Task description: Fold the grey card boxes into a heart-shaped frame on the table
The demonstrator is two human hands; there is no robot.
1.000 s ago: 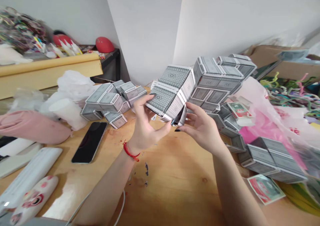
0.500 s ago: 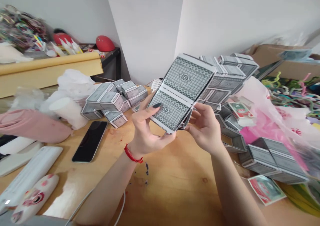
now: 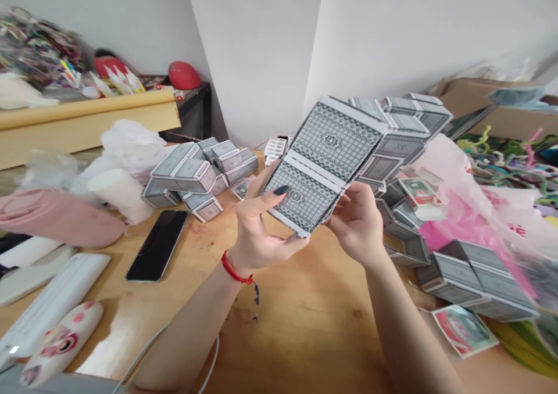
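Note:
Both hands hold up a block of folded grey patterned cards (image 3: 325,164) above the wooden table (image 3: 300,318). My left hand (image 3: 257,231), with a red string at the wrist, grips its lower left edge, thumb on the patterned face. My right hand (image 3: 360,222) is closed on its lower right side, fingers partly hidden behind it. The block's flat patterned faces are turned toward me.
More folded card blocks lie in a pile (image 3: 198,173) at the back left and in a heap (image 3: 401,126) at the right. A black phone (image 3: 157,246), white rolls (image 3: 47,312), a pink plastic bag (image 3: 475,208) and a red-green card (image 3: 464,329) lie around.
The card block has been turned and lifted, so its flat patterned faces now point toward me instead of its corner. Both hands kept their hold.

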